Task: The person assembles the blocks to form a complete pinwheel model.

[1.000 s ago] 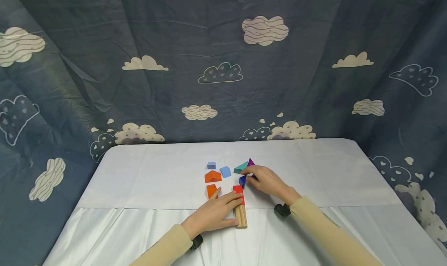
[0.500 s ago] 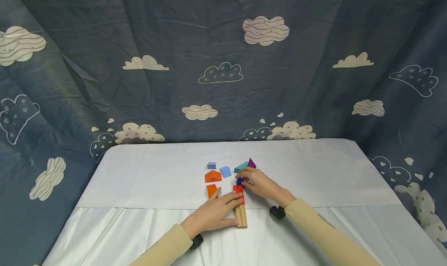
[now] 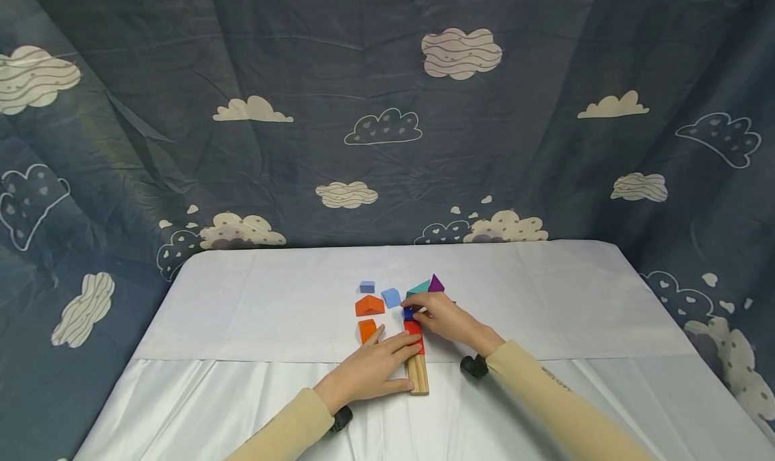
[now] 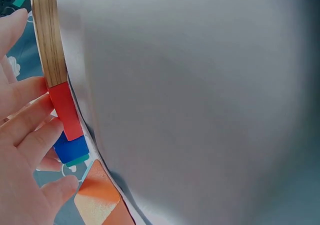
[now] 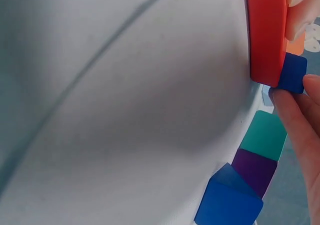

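My right hand (image 3: pixel 447 320) pinches a dark blue block (image 5: pixel 292 74) between thumb and finger. That block sits against the far end of a red block (image 4: pixel 66 111), in line with it. A plain wood-coloured block (image 3: pixel 418 378) continues the row toward me. My left hand (image 3: pixel 374 372) lies at the row's left side, its fairly straight fingers resting on the red block and its thumb touching the wooden one. Beside its index finger is an orange block (image 3: pixel 366 330), partly covered. The right hand hides part of the dark blue block in the head view.
Beyond the hands lie an orange roof-shaped block (image 3: pixel 369 305), two light blue blocks, one of them a small cuboid (image 3: pixel 366 287), a teal block (image 3: pixel 419 288) and a purple triangle (image 3: pixel 436 284). A second blue block (image 5: pixel 227 202) shows by the purple one. White cloth (image 3: pixel 254 299) covers the table.
My right hand has moved left with the dark blue block, bringing it to the far end of the red block. The left hand has stayed in place.
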`<state>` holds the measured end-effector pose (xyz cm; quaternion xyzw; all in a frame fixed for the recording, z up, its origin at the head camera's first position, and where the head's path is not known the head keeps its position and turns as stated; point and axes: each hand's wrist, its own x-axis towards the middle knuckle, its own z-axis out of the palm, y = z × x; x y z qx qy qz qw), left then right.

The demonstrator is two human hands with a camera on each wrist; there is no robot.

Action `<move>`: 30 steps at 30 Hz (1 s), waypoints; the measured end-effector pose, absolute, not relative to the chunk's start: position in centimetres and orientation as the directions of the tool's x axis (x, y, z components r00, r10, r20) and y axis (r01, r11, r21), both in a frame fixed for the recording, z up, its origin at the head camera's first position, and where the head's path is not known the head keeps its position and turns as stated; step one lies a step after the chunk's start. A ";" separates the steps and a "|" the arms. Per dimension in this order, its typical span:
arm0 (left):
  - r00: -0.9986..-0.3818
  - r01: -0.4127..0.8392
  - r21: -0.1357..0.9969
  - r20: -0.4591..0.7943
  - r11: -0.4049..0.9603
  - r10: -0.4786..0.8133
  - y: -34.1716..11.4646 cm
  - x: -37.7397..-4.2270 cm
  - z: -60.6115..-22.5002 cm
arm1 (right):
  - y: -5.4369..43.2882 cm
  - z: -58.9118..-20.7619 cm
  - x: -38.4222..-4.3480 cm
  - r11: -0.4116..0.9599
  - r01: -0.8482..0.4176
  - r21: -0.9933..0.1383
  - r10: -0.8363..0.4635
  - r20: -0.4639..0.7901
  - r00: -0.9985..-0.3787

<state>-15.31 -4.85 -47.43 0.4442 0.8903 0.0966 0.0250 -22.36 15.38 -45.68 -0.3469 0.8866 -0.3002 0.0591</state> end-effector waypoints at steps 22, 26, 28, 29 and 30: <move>-0.604 0.782 0.211 0.024 0.587 0.796 -4.8 -15.5 -47.3 | 16.2 -45.7 -22.5 0.601 -0.553 -0.577 -0.637 0.071 -0.767; -0.606 0.781 0.209 0.023 0.589 0.796 -4.8 -15.5 -47.2 | 16.5 -45.7 -22.4 0.587 -0.566 -0.579 -0.642 0.094 -0.761; -0.603 0.784 0.203 0.031 0.586 0.797 -4.8 -15.5 -47.2 | 16.7 -45.6 -22.4 0.579 -0.574 -0.578 -0.638 0.117 -0.761; -0.602 0.786 0.201 0.038 0.584 0.798 -4.8 -15.4 -47.2 | 16.8 -45.5 -22.4 0.576 -0.575 -0.581 -0.631 0.130 -0.765; -0.600 0.789 0.199 0.046 0.581 0.799 -4.9 -15.4 -47.2 | 17.0 -45.4 -22.4 0.574 -0.573 -0.585 -0.622 0.144 -0.769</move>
